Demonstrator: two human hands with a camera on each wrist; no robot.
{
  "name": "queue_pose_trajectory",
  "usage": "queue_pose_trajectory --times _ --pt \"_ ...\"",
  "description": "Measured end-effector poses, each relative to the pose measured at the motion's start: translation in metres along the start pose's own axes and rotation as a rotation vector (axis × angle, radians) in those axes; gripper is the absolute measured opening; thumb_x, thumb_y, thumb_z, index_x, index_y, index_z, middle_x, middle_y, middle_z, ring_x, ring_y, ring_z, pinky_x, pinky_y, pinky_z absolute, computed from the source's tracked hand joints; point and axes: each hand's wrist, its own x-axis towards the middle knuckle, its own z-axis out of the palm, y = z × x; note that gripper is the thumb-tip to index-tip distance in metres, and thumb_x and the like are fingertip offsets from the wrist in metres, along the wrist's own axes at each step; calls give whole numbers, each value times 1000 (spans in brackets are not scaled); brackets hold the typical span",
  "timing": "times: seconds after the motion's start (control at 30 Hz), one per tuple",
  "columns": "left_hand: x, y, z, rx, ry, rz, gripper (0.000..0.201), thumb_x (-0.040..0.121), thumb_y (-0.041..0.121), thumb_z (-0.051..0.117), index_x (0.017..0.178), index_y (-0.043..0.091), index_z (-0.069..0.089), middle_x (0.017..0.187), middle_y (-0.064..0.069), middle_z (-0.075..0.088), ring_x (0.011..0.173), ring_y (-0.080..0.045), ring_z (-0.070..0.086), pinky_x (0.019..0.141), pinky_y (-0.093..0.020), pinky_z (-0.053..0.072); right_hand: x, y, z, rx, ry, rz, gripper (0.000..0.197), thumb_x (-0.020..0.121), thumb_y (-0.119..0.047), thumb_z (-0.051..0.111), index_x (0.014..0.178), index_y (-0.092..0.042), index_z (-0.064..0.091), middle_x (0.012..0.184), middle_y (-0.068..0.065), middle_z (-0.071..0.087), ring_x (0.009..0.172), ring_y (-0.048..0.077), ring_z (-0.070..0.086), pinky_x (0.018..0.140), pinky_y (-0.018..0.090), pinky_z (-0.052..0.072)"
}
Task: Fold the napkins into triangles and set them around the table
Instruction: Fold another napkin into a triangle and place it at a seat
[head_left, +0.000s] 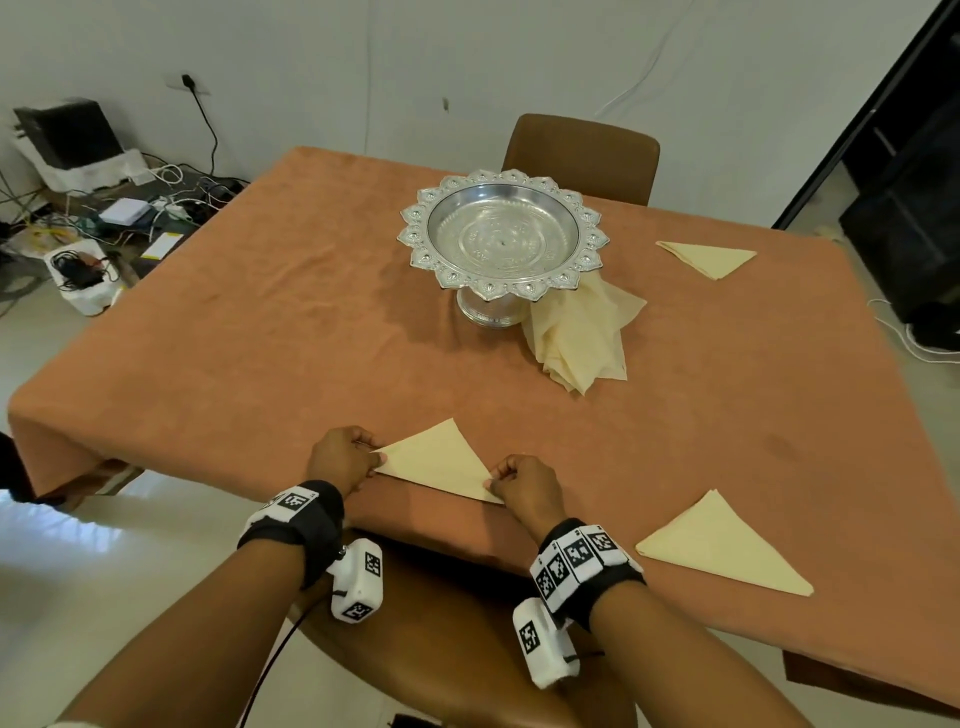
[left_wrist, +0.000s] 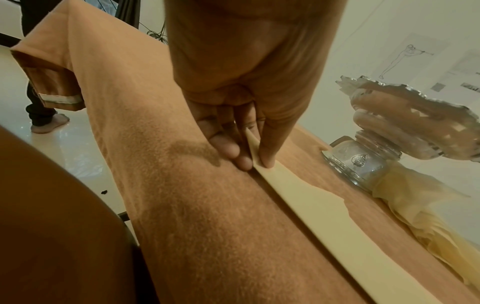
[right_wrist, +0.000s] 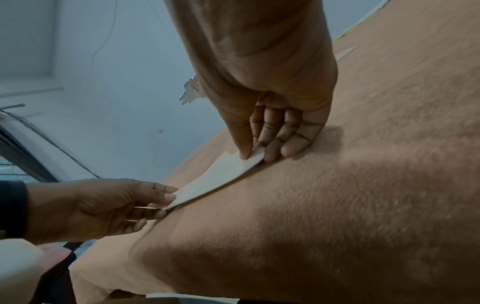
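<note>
My left hand (head_left: 340, 460) pinches the left corner of the pale yellow folded triangle napkin (head_left: 441, 460), lower centre of frame near the surface's front edge; my right hand (head_left: 524, 486) pinches its right corner. Risk: uneven pull skews the thin, limp layers or bunches the fuzzy orange tablecloth (head_left: 249, 322). Centre: embossed scalloped silver pedestal bowl (head_left: 503, 234), crumpled unfolded napkins (head_left: 576, 338) touching its base. Two flat finished triangles, lower right (head_left: 727, 545) and upper right (head_left: 709, 257).
</note>
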Motion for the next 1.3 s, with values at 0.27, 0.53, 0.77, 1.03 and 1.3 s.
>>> queue_pose_trajectory --times 0.27,0.53,0.77,1.03,1.3 --pt "5 -4 -5 30 29 -25 11 81 3 69 89 10 67 69 -11 67 53 -20 57 45 -26 45 6 -13 2 -133 -72 -27 12 77 -16 72 72 -22 63 84 -4 68 83 15 62 69 24 45" --pt "1 11 -9 239 176 58 38 86 40 63 113 13 61 116 -12 61 100 -30 58 83 -36 45 9 -10 -34 -171 -24 -21 6 79 -20 62 77 -24 57 91 -4 67 84 17 61 64 26 43" --pt "-22 101 39 205 145 361 29 90 34 60 114 18 63 118 -7 61 103 -25 58 84 -34 44 35 15 -158 -256 127 -62 14 81 -26 69 89 -16 65 86 -2 63 81 18 58 62 26 37" --pt "-9 175 170 97 62 199 34 88 32 63 115 11 61 113 -9 65 102 -25 59 80 -28 40 112 49 -245 -486 50 -238 12 84 -21 62 96 -17 65 97 2 67 88 21 60 70 28 45" --pt "16 218 252 -120 286 -106 17 81 26 70 77 11 63 85 -8 66 91 -32 63 77 -32 48 174 103 -309 -577 -133 -507 16 83 -18 57 98 -19 62 98 -4 61 93 17 56 70 27 36"
